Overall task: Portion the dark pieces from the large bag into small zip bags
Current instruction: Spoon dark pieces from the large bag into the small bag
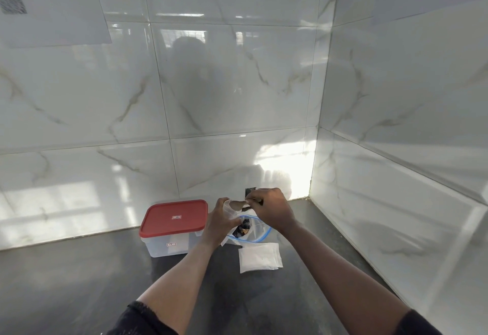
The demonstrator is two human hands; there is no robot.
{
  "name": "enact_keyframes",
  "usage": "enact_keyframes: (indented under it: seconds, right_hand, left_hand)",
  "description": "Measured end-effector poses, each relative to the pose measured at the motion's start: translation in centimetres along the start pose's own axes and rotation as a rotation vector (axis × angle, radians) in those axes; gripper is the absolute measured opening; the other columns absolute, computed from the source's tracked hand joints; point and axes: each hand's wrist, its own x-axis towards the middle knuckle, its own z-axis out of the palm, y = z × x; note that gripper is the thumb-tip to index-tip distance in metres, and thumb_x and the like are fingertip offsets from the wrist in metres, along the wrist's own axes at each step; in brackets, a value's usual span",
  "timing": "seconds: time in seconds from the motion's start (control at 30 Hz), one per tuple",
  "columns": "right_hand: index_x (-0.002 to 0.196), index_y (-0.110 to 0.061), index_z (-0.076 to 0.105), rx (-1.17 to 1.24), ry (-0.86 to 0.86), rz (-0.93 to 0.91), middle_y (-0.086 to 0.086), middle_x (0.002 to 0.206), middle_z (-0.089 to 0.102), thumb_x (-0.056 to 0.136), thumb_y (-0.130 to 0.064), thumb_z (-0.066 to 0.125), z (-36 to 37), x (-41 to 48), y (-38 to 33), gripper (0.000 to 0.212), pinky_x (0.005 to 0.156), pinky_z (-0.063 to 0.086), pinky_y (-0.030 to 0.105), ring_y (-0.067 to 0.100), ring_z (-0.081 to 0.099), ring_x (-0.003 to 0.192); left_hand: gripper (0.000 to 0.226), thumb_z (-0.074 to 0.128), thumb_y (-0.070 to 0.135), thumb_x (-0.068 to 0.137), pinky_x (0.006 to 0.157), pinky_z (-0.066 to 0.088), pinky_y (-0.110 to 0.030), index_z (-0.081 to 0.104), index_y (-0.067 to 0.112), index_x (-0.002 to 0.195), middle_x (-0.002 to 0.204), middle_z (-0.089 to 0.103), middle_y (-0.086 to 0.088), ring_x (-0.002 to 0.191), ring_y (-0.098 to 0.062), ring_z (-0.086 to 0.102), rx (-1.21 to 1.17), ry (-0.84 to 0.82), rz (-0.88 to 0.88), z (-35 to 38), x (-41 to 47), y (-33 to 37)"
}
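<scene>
— What's the room like?

— A corner of glossy, marble-veined wall tiles (237,84), with a dark bench (79,282) running along their foot. Sunlight glares off the tiles low in the corner.

— And on the bench?

— A clear plastic box (169,245) with a red lid (173,218) stands at the left, close to the wall. Just right of it lies the large bag (264,234), its blue-edged mouth agape, with the dark pieces (244,227) heaped inside. In front of that bag, nearer the person, a stack of small zip bags (260,257) lies flat.

— Where are the hands?

— Both are raised over the large bag. The left hand (220,222) grips a small zip bag (231,208), fingers curled round its side so that it stands upright. The right hand (272,210) meets it at the top, fingertips pinched together on the bag's upper edge.

— Is anything in that small bag?

— A brownish piece (239,204) shows at its mouth, between the two hands. Whether the right fingers also touch that piece, I cannot tell; it is too small and partly hidden.
</scene>
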Motion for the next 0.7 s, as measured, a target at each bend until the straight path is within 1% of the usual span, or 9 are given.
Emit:
enact_keyframes:
  seconds: [0.07,0.13,0.2,0.27,0.33,0.4,0.5,0.63,0.7]
  right_hand:
    - [0.087,0.000,0.075,0.080,0.062,0.070,0.010,0.081,0.074,0.085,-0.006,0.061,-0.1,-0.1,0.1,0.015,0.069,0.045,0.020,0.021,0.066,0.073]
    - [0.077,-0.001,0.074,0.310,0.152,0.257,0.011,0.066,0.067,0.083,0.000,0.060,-0.5,0.0,0.2,0.015,0.058,0.046,0.022,0.021,0.059,0.059]
    - [0.061,-0.008,0.068,0.532,0.280,0.391,0.006,0.051,0.057,0.079,0.007,0.057,-0.6,-0.1,0.8,0.026,0.050,0.041,0.023,0.017,0.049,0.049]
    - [0.050,-0.015,0.061,0.628,0.393,0.446,0.004,0.046,0.050,0.074,0.009,0.056,-0.5,-0.6,1.5,0.034,0.052,0.037,0.026,0.016,0.044,0.049]
    - [0.050,-0.009,0.061,0.619,0.406,0.486,0.006,0.045,0.047,0.073,0.010,0.055,0.0,-1.4,1.8,0.031,0.050,0.033,0.025,0.014,0.041,0.044]
    - [0.059,0.002,0.067,0.484,0.348,0.542,0.005,0.045,0.050,0.075,0.010,0.055,0.8,-2.2,2.0,0.021,0.047,0.033,0.024,0.007,0.040,0.040]
    - [0.072,-0.001,0.074,0.216,0.131,0.622,0.006,0.054,0.060,0.077,-0.003,0.056,3.2,-2.9,2.3,0.018,0.056,0.050,0.033,0.015,0.054,0.050]
    - [0.085,0.008,0.070,0.299,-0.107,0.722,0.015,0.065,0.062,0.085,-0.004,0.049,5.8,-3.1,1.8,0.025,0.062,0.058,0.040,0.017,0.058,0.046]
    - [0.103,0.005,0.067,0.241,-0.179,0.770,0.018,0.092,0.069,0.092,-0.008,0.047,6.5,-2.8,1.6,0.026,0.067,0.052,0.027,0.025,0.069,0.077]
  left_hand:
    - [0.061,0.078,0.020,0.073,0.079,0.042,-0.026,0.044,0.014,0.123,0.104,0.057,-0.004,0.095,-0.022,0.055,-0.014,0.005,-0.017,0.0,0.0,0.1]
    - [0.058,0.079,0.018,0.072,0.076,0.041,-0.025,0.045,0.013,0.119,0.101,0.059,-0.005,0.091,-0.022,0.055,-0.029,0.005,-0.022,-0.1,0.1,0.3]
    - [0.057,0.080,0.019,0.071,0.076,0.043,-0.027,0.047,0.013,0.117,0.100,0.059,-0.005,0.090,-0.023,0.056,-0.040,0.010,-0.028,-0.2,0.2,0.4]
    - [0.056,0.080,0.021,0.070,0.077,0.046,-0.029,0.048,0.013,0.116,0.101,0.060,-0.005,0.092,-0.024,0.057,-0.037,0.011,-0.032,-0.2,0.2,0.4]
    - [0.056,0.079,0.023,0.071,0.079,0.047,-0.030,0.048,0.012,0.116,0.102,0.060,-0.005,0.093,-0.025,0.058,-0.024,0.006,-0.042,-0.1,0.0,0.4]
    - [0.054,0.079,0.027,0.072,0.078,0.047,-0.028,0.050,0.012,0.115,0.101,0.061,-0.003,0.091,-0.023,0.059,0.006,0.003,-0.036,0.0,-0.2,0.3]
    - [0.052,0.077,0.029,0.073,0.075,0.045,-0.026,0.051,0.013,0.116,0.102,0.065,-0.004,0.086,-0.019,0.059,0.075,-0.012,-0.006,0.2,-0.3,0.3]
    - [0.048,0.075,0.029,0.073,0.073,0.047,-0.026,0.053,0.016,0.113,0.101,0.067,-0.003,0.083,-0.018,0.060,0.116,-0.014,0.025,0.1,-0.4,0.7]
    - [0.048,0.076,0.029,0.072,0.071,0.044,-0.023,0.055,0.016,0.113,0.098,0.067,-0.002,0.080,-0.016,0.059,0.133,-0.007,0.033,0.0,-0.4,0.8]
